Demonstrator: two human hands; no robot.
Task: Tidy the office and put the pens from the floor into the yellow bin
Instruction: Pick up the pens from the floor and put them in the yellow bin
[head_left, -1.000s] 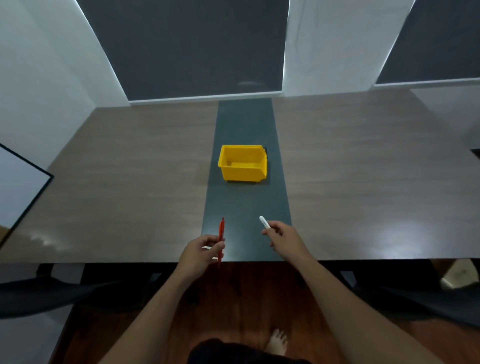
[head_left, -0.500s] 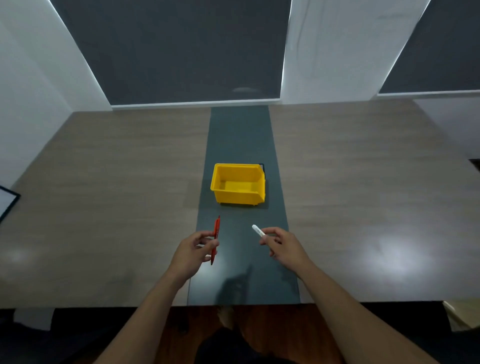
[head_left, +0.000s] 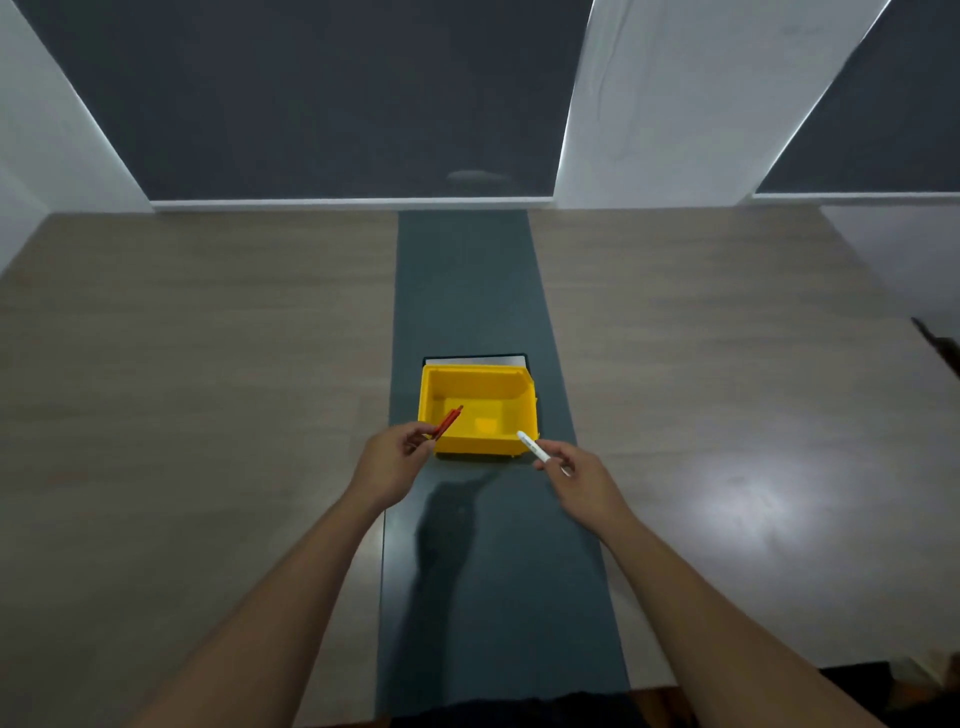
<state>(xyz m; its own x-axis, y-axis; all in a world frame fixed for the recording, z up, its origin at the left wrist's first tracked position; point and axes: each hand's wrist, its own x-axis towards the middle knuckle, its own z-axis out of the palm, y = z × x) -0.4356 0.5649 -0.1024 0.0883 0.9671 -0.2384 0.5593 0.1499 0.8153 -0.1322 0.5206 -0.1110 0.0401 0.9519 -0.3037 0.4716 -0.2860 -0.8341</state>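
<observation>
Drop step. My left hand (head_left: 389, 462) pinches the red pen (head_left: 448, 422), tip over the yellow bin (head_left: 470, 447); right hand (head_left: 582, 475) pinches the white pen (head_left: 534, 447), tip at the near rim. Next, I judge: advance right, part fingers.

The yellow bin (head_left: 477, 410) sits on the desk's (head_left: 208, 364) dark centre strip (head_left: 462, 286). The left hand (head_left: 389, 462) pinches a red pen (head_left: 448, 422) over the bin's near-left corner. The right hand (head_left: 582, 478) pinches a white pen (head_left: 533, 446) at its near-right corner.
</observation>
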